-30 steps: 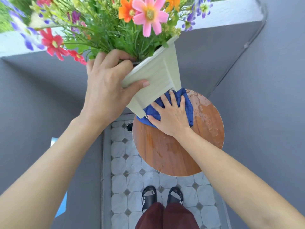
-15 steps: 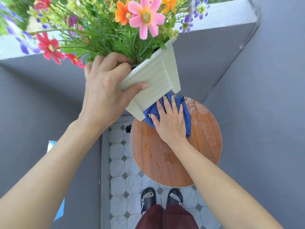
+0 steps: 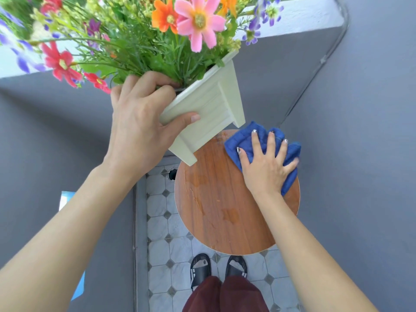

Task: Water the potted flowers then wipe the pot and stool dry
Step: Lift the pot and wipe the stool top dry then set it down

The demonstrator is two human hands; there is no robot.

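Note:
A cream square pot (image 3: 213, 109) full of pink, orange, red and purple flowers (image 3: 198, 21) hangs tilted above the stool's far left edge, gripped at its rim by my left hand (image 3: 139, 122). Below it stands a round wooden stool (image 3: 213, 210) with faint wet streaks on its top. My right hand (image 3: 267, 165) lies flat with spread fingers on a bunched blue cloth (image 3: 247, 138), pressing it onto the stool's far right part.
Grey walls close in on both sides of the stool. The floor is pale tile (image 3: 162, 221) with a dark drain hole (image 3: 172, 174) by the stool. My sandalled feet (image 3: 218, 269) stand just in front. A white ledge (image 3: 304, 19) runs behind the flowers.
My right hand has slid the blue cloth from under the pot across to the stool's right side. The wet patch there is wiped away. The pot stays lifted.

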